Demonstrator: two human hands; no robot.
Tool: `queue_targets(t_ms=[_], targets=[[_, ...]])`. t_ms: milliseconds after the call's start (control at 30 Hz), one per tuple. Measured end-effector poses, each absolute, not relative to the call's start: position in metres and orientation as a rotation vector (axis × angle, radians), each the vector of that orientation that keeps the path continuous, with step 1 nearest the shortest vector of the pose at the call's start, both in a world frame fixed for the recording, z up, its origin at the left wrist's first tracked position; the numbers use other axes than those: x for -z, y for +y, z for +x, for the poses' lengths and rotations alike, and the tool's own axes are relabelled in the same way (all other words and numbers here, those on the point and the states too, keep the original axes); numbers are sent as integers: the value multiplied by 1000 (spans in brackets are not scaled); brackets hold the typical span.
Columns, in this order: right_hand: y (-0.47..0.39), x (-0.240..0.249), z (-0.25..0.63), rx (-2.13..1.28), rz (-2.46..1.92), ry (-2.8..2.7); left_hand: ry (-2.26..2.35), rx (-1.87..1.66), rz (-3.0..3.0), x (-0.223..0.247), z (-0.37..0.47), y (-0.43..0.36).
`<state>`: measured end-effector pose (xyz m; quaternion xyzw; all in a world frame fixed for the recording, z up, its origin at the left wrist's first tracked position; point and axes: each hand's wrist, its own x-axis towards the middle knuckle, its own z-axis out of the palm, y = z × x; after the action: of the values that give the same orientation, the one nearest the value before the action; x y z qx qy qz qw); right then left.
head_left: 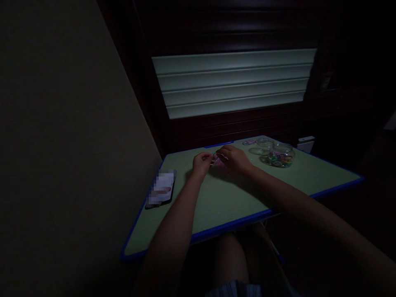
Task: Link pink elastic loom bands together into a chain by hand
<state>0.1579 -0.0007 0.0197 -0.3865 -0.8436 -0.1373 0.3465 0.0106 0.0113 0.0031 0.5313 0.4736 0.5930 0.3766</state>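
Observation:
My left hand (201, 164) and my right hand (234, 159) are close together above the far half of the table, fingers pinched. Between them is a small pink, partly see-through item (220, 162), perhaps a little plastic bag; the dim light hides its exact kind. Both hands appear to grip its edges. To the right of my right hand stands a clear round jar (285, 152) with several small coloured rings in it. Beside it lie clear round plastic pieces (264, 143) and a small pinkish packet (249, 142).
The pale green table (229, 202) has a blue rim. A flat phone-like object (161, 189) with a blurred-out surface lies at its left edge. A wall (77, 123) rises close on the left, and a dark panel with pale slats (235, 82) stands behind.

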Motion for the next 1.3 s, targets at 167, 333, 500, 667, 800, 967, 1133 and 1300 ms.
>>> queue_targets(t_ms=[167,333,500,667,800,967,1133,1300], targets=[[7,-17,159,130,-1062,-2009,1263,-1490,1412,0,12,13],[11,-16,158,-114,-1021,-1930,1274,-1484,1454,1,13,15],[15,-14,156,-353,-999,-1937,1255,-1466,1466,3,12,16],[21,-11,156,-392,-1031,-1917,1241,-1461,1456,2,13,14],[21,-12,157,-368,-1046,-1909,1247,-1458,1462,1,13,12],[19,-14,157,-384,-1068,-1850,1253,-1435,1455,-1,14,11],[26,-11,158,-463,-1038,-1779,1259,-1399,1443,0,15,10],[32,-7,158,-546,-1027,-1736,1232,-1387,1426,2,15,12]])
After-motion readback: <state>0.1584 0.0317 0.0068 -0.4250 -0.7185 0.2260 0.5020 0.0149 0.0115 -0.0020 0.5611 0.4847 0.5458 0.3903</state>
